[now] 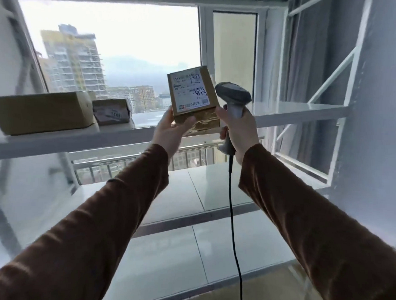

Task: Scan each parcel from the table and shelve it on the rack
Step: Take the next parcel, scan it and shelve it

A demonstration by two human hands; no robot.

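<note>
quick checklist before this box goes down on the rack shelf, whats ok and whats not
1. Grip on the parcel: left hand holds its lower end, thumb across the front. Ok.
2. Landing spot: the shelf is bare behind and to the right of the parcel. Ok.
3. Neighbours: the large box and small parcel sit well to the left. Ok.
4. Scanner: right hand grips its handle close beside the parcel; it may get in the way. Not ok.
5. Cable: hangs free below the hand. Ok.
6. Scan done: cannot tell.
</note>
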